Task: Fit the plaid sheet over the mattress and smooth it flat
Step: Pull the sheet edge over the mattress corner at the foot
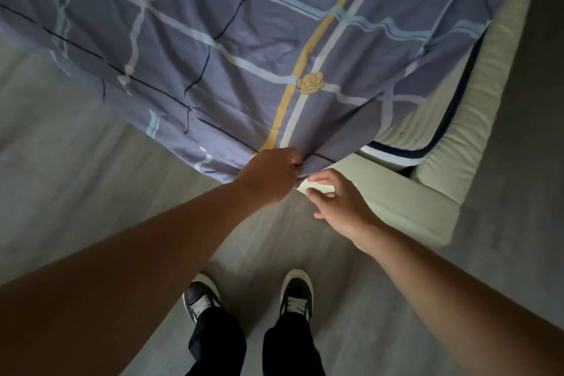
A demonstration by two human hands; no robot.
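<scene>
A blue-grey plaid sheet (pixel 232 40) with white, teal, dark and yellow stripes and a yellow rose lies wrinkled over the mattress (pixel 406 128). The sheet's corner hangs down at the bed's near corner. My left hand (pixel 268 174) is shut on that bunched corner of the sheet. My right hand (pixel 338 201) is just to the right of it, fingers apart and curled, touching the pale bed frame (pixel 406 201) below the sheet. The mattress's white side with dark piping shows bare at the right, where the sheet does not cover it.
The pale padded bed frame runs along the right side up to the top of the view. Grey floor (pixel 61 162) lies to the left and below. My two feet in dark shoes (pixel 250 299) stand on the floor just in front of the bed corner.
</scene>
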